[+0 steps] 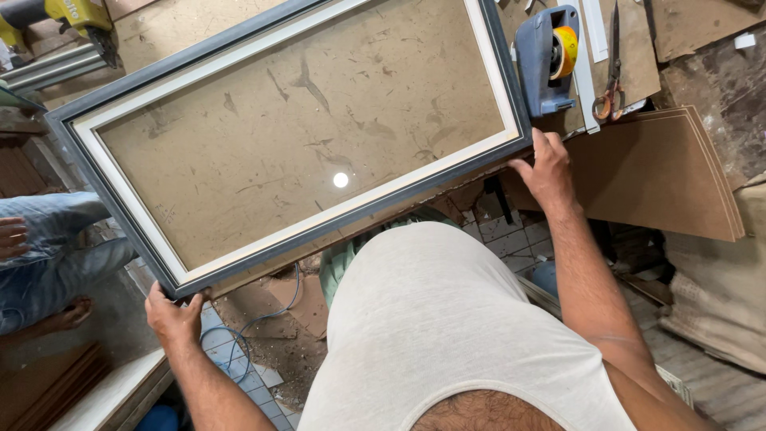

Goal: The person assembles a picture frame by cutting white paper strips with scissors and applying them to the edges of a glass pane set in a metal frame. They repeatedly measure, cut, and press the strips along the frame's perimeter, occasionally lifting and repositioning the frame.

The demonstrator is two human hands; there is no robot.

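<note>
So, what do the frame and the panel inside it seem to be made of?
Frame: probably wood or a moulded composite, painted matt grey-blue with a cream inner strip. Panel: glass, seemingly, given the bright light reflection and smears; brown board shows through it.

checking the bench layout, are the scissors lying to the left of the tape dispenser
No, the scissors lie to the right of the tape dispenser, beyond the far corner of the picture frame that both hands hold.

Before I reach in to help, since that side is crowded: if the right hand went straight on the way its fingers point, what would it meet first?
The right hand grips the picture frame at its corner, fingers pointing up-table. Past the frame, it would probably meet the blue tape dispenser first; depth is unclear.
</note>
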